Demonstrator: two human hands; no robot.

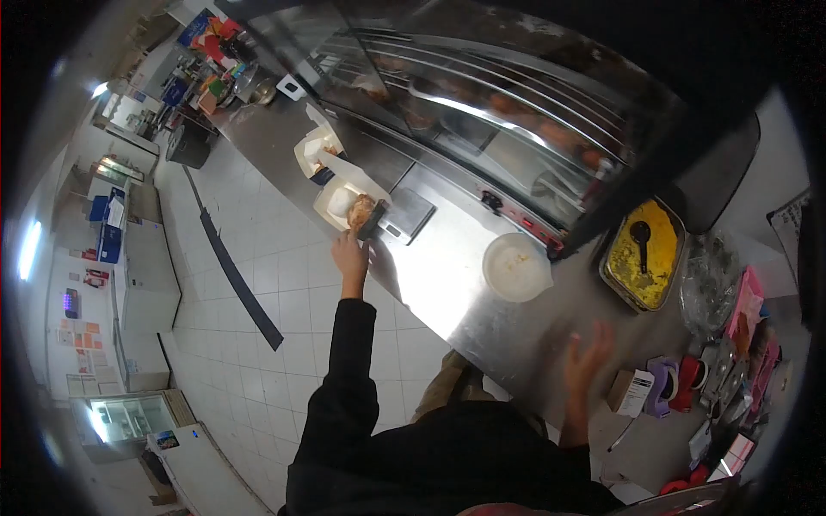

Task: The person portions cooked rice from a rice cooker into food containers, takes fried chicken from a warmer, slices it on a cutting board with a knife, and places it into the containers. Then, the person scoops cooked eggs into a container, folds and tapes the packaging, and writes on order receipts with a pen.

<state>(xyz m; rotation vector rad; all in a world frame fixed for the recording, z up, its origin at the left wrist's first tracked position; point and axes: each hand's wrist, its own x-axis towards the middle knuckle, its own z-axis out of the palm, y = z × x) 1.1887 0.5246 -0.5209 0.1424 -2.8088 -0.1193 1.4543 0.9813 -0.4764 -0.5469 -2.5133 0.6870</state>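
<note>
My left hand [349, 256] is at the near edge of an open takeaway box [323, 205], its fingers closed on the rim. In that box lie a mound of white rice [342, 202] and a browned piece of food, apparently fried chicken [361, 211]. A second open box [303, 160] with similar contents stands just beyond. Beside the nearer box is a flat kitchen scale [411, 215]. My right hand [588, 354], slightly blurred, hovers over the counter with its fingers spread and nothing in it.
A white bowl [516, 268] with crumbs stands mid-counter [456, 297]. To the right is a metal pan of yellow food [661, 245] with a black spoon [640, 239]. The glass display case [482, 112] borders the far side. Tape rolls and a small box [631, 393] lie right.
</note>
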